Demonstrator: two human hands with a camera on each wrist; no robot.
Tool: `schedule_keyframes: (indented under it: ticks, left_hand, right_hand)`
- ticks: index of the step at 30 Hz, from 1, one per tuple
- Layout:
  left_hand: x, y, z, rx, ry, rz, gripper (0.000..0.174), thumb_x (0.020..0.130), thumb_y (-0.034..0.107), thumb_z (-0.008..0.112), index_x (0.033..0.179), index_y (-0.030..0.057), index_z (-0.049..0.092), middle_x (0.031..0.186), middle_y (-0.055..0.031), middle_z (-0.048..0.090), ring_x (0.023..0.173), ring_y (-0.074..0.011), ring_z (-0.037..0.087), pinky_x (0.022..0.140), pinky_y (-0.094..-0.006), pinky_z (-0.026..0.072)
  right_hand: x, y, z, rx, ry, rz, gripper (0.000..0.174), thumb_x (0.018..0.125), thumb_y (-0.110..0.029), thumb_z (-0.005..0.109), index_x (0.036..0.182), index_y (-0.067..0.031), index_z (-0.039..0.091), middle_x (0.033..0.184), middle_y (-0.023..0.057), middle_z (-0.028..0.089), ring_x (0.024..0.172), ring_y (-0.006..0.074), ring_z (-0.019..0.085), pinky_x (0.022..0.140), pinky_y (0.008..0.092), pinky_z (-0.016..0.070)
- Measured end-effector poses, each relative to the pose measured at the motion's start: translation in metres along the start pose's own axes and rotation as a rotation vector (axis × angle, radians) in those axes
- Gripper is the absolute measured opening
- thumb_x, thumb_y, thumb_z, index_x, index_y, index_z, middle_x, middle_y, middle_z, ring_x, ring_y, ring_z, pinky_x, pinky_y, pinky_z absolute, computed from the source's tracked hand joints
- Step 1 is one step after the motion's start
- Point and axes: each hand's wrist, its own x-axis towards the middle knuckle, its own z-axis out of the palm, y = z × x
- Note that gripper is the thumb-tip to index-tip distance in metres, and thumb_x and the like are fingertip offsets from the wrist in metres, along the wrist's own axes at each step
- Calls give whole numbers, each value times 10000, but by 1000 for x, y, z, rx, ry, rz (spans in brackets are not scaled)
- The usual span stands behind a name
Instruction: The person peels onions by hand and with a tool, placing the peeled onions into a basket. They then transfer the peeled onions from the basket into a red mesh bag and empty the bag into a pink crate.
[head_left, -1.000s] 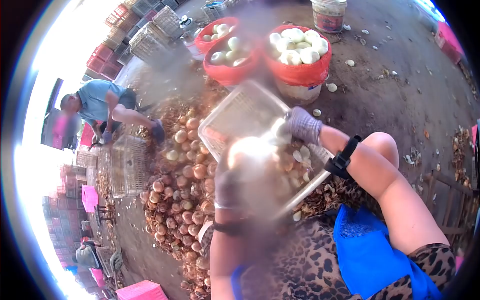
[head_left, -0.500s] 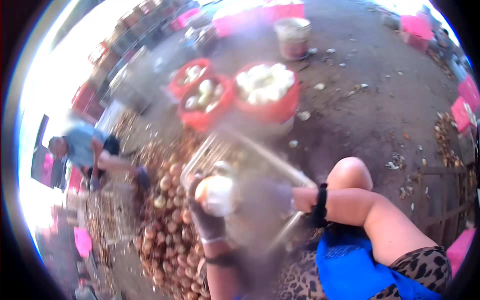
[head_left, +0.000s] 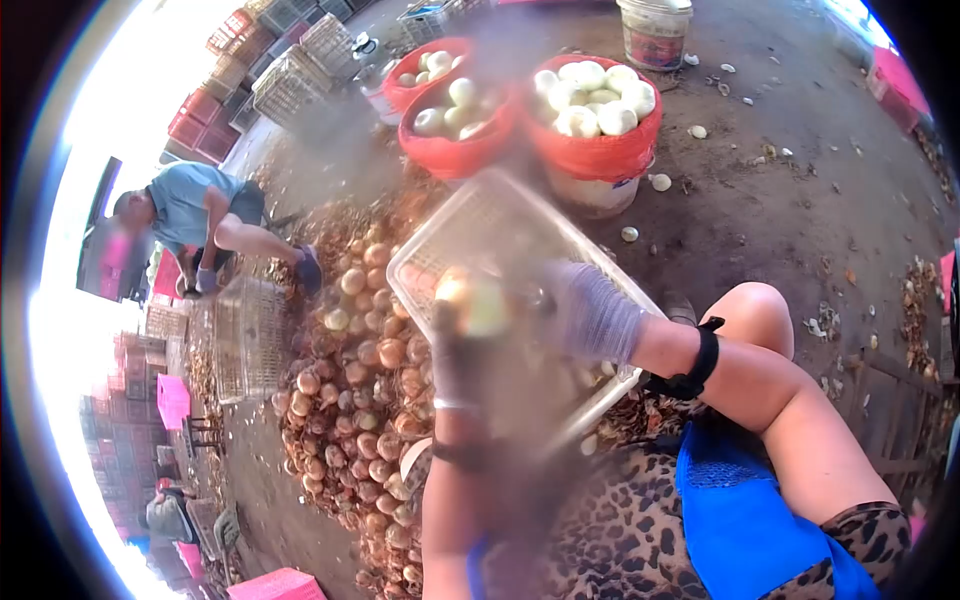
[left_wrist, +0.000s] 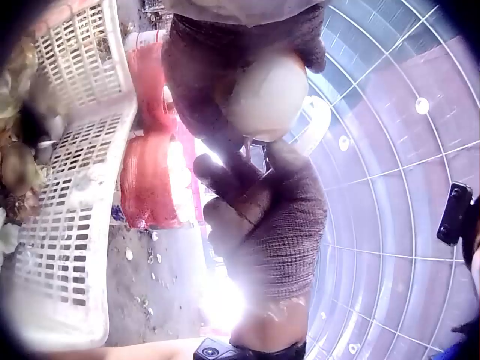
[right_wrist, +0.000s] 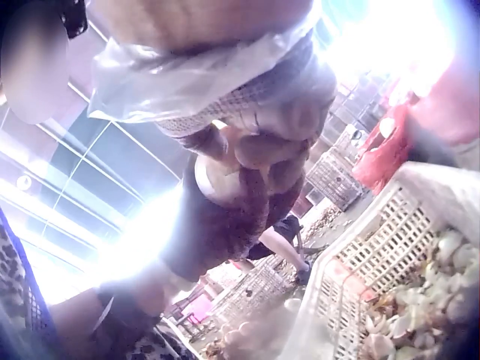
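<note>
Right hand (head_left: 597,312) inward from crate rim (head_left: 575,236), tool (left_wrist: 258,156) by onion (left_wrist: 268,97) in left hand (left_wrist: 201,82)

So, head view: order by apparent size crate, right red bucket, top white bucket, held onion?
1. Crate
2. Right red bucket
3. Top white bucket and held onion: too alike to rank; onion is nearer and blurred.

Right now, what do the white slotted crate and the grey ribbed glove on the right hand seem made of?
White slotted crate: probably moulded plastic, low sheen, from its uniform slots and rounded rim. Grey ribbed glove: matte knitted fabric, from its stitch rows; fibre unclear.
</note>
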Motion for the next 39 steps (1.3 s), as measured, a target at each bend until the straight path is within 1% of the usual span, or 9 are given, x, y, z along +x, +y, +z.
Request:
schedule_keyframes:
  ticks: [2, 6, 11, 14, 23, 26, 28, 31, 39]
  left_hand:
    - [1, -6, 6, -66, 2, -31, 748, 832, 463, 587, 1350, -17, 341, 1321, -133, 434, 1182, -247, 446, 1070, -347, 318]
    - [-2, -25, 50, 441, 167, 109, 651, 802, 394, 668, 1304, 63, 420, 1183, -105, 523, 1033, -230, 540, 913, -346, 465]
    - [2, -13, 22, 985, 241, 328, 671, 769, 382, 691, 1281, 39, 427, 1127, -105, 529, 971, -221, 570, 799, -350, 523]
    - [2, -14, 27, 914, 239, 367, 700, 758, 403, 702, 1269, 7, 434, 1119, -114, 539, 980, -222, 573, 808, -365, 528]
    - [-11, -12, 35, 1110, 175, 344, 814, 678, 474, 746, 1260, -15, 453, 1118, -114, 550, 995, -224, 578, 841, -344, 528]
    - [-10, -19, 31, 1064, 218, 364, 828, 686, 409, 706, 1325, -8, 384, 1186, -134, 508, 1077, -266, 537, 877, -383, 513]
    - [-16, -17, 24, 935, 163, 289, 807, 719, 424, 739, 1328, 15, 403, 1258, -116, 508, 1152, -271, 515, 990, -418, 434]
    - [-29, -15, 24, 873, 78, 245, 773, 742, 403, 704, 1344, 31, 393, 1301, -135, 484, 1205, -305, 473, 1046, -461, 377]
    - [-23, -3, 24, 557, 175, 275, 732, 773, 378, 672, 1347, 21, 390, 1309, -138, 478, 1203, -295, 477, 1007, -447, 410]
  right_hand:
    - [-2, 1, 4, -18, 29, -76, 368, 810, -122, 623, 1163, -35, 561, 783, 133, 639, 710, 300, 637, 640, 387, 492]
    - [-5, 11, 11, -106, -7, -97, 309, 861, -120, 569, 1157, -33, 548, 789, 133, 637, 687, 317, 617, 619, 398, 481]
    - [0, 14, 12, -285, -297, 149, 303, 936, -191, 461, 1182, -29, 533, 755, 126, 638, 677, 314, 611, 608, 407, 470]
    - [5, 20, 9, -141, -407, 280, 342, 970, -249, 417, 1219, -39, 521, 717, 126, 633, 657, 315, 610, 590, 406, 467]
    - [-5, 38, 15, -364, -270, 27, 377, 990, -387, 416, 1120, -75, 583, 738, 157, 641, 618, 301, 613, 561, 390, 472]
    - [-4, 40, 15, -112, -183, 212, 351, 978, -379, 457, 1059, -73, 610, 732, 150, 641, 621, 296, 616, 563, 383, 475]
    - [4, 72, 22, 635, -110, 678, 277, 955, -307, 519, 963, -55, 631, 746, 141, 647, 649, 273, 626, 601, 387, 483]
    - [7, 125, 10, -586, -367, 124, 229, 907, -242, 571, 994, -32, 606, 774, 146, 655, 689, 256, 641, 643, 380, 493]
    - [-2, 32, 8, 234, -257, 330, 595, 887, -215, 568, 1398, 0, 352, 1004, 199, 639, 888, 252, 626, 747, 355, 505]
